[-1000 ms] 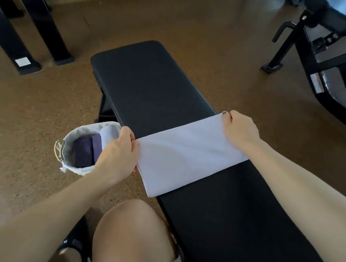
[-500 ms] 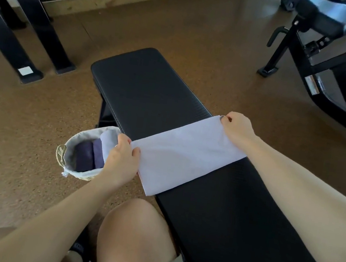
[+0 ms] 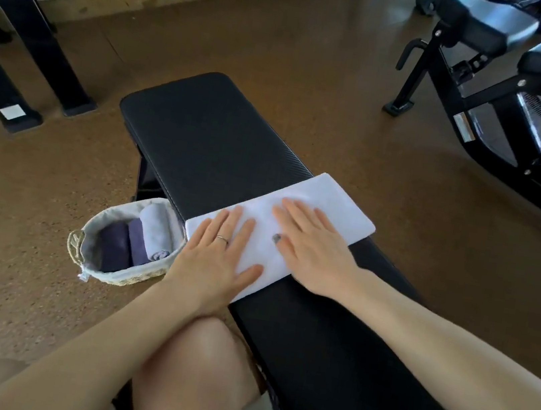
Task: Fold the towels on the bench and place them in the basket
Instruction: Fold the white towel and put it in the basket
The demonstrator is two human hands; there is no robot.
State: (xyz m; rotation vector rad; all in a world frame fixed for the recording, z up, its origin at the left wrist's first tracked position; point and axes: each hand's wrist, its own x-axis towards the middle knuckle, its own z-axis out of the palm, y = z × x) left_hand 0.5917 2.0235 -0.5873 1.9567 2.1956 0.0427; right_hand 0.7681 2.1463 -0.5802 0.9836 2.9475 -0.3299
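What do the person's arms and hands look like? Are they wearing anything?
Both arms are bare, with no sleeves showing. The left hand wears a thin ring on one finger. The right hand has a dark grey painted thumbnail. No gloves, no watch.

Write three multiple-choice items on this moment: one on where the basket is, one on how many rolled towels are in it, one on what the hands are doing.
1. Where is the basket?
A. On the bench
B. On the floor beside the bench
C. On the person's lap

2. How many rolled towels lie in it?
A. One
B. Three
C. Five

3. What are the hands doing?
A. Pressing flat on the white towel
B. Pinching its corners
C. Hanging idle

Key:
1 B, it stands on the brown floor at the bench's left edge.
2 B, two dark purple, one pale.
3 A, left hand and right hand lie flat, fingers straight, on the white towel.
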